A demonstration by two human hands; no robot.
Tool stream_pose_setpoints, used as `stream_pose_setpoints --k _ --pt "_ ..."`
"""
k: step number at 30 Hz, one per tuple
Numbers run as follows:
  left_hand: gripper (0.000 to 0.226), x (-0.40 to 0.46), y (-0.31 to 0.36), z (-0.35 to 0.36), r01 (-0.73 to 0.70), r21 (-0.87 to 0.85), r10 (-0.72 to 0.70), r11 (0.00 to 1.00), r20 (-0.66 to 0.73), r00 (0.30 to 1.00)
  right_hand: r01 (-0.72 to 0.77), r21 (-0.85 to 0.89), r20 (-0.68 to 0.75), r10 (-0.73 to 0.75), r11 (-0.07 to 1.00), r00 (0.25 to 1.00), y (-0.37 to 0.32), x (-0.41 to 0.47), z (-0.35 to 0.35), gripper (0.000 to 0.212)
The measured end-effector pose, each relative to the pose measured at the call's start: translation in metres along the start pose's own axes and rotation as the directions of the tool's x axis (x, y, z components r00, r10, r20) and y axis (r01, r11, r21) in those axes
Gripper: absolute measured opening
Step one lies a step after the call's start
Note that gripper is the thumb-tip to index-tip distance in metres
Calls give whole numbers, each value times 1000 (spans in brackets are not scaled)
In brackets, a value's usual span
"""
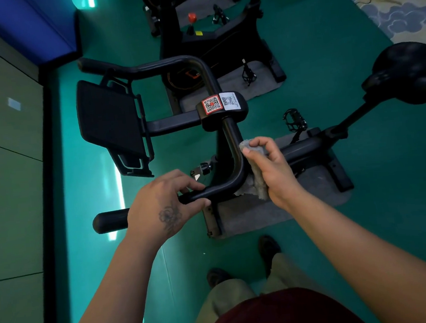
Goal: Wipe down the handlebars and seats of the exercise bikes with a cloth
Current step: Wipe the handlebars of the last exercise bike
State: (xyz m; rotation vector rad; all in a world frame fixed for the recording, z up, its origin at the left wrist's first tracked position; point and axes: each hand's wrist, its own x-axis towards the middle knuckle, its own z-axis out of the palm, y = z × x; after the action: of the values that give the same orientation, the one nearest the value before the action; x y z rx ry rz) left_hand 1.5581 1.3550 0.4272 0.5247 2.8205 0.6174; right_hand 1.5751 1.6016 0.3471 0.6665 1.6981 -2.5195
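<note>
Two hands work on the black handlebar (232, 144) of the nearer exercise bike, seen from above. The left hand (165, 204) curls its fingers and thumb round the near arm of the bar, just beside the foam end grip (110, 221), which sticks out past the knuckles. The right hand (271, 167) pinches a grey cloth (256, 180) between thumb and fingers and presses it against the outer side of the bar's near bend; the cloth's lower edge hangs below the tube. Farther along the bar, a clamp block (224, 110) carries two QR-code stickers, one red-bordered and one white. A black tablet tray (110, 124) juts out to the left of the clamp. The bike's black seat (409, 72) stands on its post at the right edge, well apart from both hands. A grey mat (270, 213) lies under the bike on the green floor (392, 223). A second bike (212, 43) stands beyond, on its own mat.
</note>
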Motion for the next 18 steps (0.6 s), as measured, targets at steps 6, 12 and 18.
stream_pose_setpoints --k 6,12,18 --pt "29 -1 -2 0 -13 12 13 1000 1 1000 19 -147 -41 -25 989 999 -19 14 10 16" --pt "29 -2 -3 2 -51 32 51 998 -4 999 5 -58 -72 -9 998 997 -17 9 20 14" --pt "29 -3 -5 2 -93 51 93 994 -13 996 4 6 -59 -3 1000 998 6 -23 13 12"
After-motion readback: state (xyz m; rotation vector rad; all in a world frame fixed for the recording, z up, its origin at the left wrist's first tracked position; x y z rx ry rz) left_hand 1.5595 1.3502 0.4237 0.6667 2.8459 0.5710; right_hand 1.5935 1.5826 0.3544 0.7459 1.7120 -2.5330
